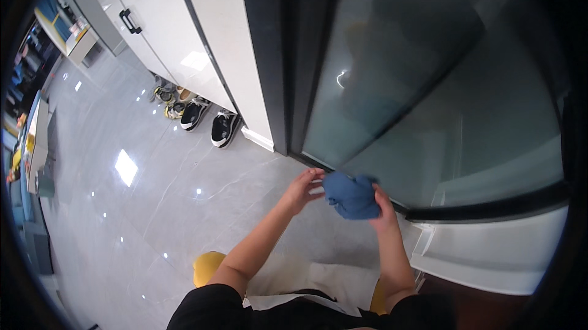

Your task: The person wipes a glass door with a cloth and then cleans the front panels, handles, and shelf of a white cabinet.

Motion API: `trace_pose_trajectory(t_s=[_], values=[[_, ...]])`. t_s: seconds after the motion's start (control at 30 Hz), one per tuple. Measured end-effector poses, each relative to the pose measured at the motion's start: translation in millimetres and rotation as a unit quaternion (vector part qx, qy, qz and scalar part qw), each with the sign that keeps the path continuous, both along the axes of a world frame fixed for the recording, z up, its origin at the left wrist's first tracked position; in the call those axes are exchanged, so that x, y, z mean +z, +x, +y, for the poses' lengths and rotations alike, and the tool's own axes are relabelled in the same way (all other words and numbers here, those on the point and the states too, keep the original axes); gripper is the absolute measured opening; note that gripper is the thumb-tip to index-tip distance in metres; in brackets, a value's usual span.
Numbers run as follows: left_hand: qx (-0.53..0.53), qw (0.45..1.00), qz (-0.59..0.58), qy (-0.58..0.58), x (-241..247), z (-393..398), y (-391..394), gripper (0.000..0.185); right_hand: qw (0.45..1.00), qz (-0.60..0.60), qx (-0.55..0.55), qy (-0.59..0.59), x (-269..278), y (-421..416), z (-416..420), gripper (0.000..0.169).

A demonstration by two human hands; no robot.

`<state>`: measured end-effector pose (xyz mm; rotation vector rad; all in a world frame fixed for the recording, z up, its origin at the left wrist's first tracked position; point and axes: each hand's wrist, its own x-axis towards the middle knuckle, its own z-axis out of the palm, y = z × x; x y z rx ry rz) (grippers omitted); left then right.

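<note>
A bunched blue cloth [351, 196] is held in front of me, its edges slightly blurred. My right hand [385, 208] grips it at its right side, with the fingers partly hidden behind the fabric. My left hand [304, 191] is at the cloth's left edge, fingers apart and curved towards it; whether the fingertips touch the fabric is hard to tell. Just beyond both hands stands a glass door panel [413, 146] in a dark frame [305, 54], with dim reflections on the glass.
A white shoe cabinet [170, 22] with black handles stands ahead on the left. Black-and-white sneakers [225, 128] and several other shoes lie along its base. Glossy grey tiles [151, 201] cover the floor. At right is a white ledge [487, 247]; low furniture [41, 141] lines the far left.
</note>
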<state>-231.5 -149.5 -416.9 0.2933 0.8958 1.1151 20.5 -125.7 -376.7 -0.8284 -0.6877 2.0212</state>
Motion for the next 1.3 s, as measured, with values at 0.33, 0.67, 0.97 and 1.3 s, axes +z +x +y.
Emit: trace_pose_trajectory(t_s=[0.33, 0.67, 0.97, 1.3], values=[[0.104, 0.994, -0.035, 0.014, 125, -28, 23, 0.059, 0.986, -0.052, 0.045, 0.15, 126, -60, 24, 0.075], [0.274, 0.94, -0.025, 0.202, 161, -24, -35, 0.032, 0.984, 0.062, 0.146, -0.078, 91, -174, 26, 0.061], [0.321, 0.854, 0.233, 0.337, 174, -19, -49, 0.033, 0.873, -0.092, -0.066, 0.475, 219, -211, 92, 0.033], [0.394, 0.843, 0.171, 0.323, 236, 6, -52, 0.019, 0.26, -0.343, -0.27, 0.861, 320, -255, 130, 0.024]])
